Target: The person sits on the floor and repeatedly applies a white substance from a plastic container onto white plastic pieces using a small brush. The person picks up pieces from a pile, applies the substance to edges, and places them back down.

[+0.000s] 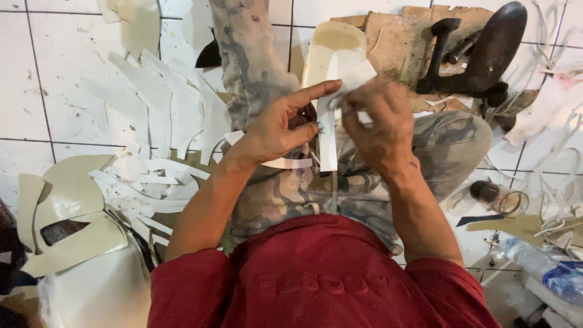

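My left hand (280, 127) grips a cream shoe form (333, 51) with white material over it, index finger stretched along its top. My right hand (379, 124) pinches a white strip (328, 146) that hangs down from the form between both hands. Both hands sit above my lap, which is covered by camouflage trousers (340, 188). The lower part of the form is hidden behind my hands.
White cut scraps (158, 103) litter the tiled floor at left. Beige cut pieces (67, 206) lie at lower left. A black iron shoe stand (486, 51) rests on cardboard at upper right. A small glass jar (501, 199) and a plastic bottle (534, 258) lie at right.
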